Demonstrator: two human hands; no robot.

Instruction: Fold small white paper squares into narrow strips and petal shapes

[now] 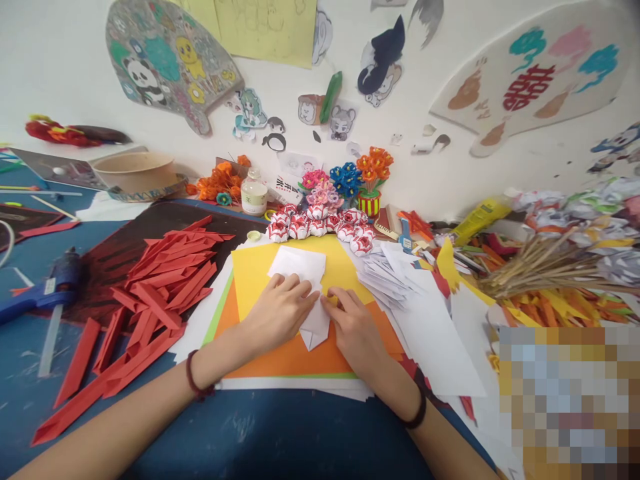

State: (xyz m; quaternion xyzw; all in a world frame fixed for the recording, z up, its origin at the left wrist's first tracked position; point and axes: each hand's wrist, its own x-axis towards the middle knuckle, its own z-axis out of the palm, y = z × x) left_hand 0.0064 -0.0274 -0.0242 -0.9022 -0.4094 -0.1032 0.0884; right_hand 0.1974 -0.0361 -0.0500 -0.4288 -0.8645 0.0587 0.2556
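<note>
In front of me a white paper (320,321), partly folded with a pointed near end, lies on stacked yellow (255,267) and orange sheets (250,353). My left hand (281,308) rests across its middle, fingers curled down onto the paper. My right hand (353,327) pinches the paper's right edge, thumb and forefinger close together. The fingertips of both hands nearly meet there. Part of the paper is hidden under my left hand. A dark band circles each wrist.
Folded red paper strips (170,293) lie left, near a blue glue gun (55,287). White slips (387,277) and white sheets (435,333) lie right. Red-and-white paper flowers (317,223) and a glass bottle (254,195) stand behind. Dry stalks (530,263) are farther right.
</note>
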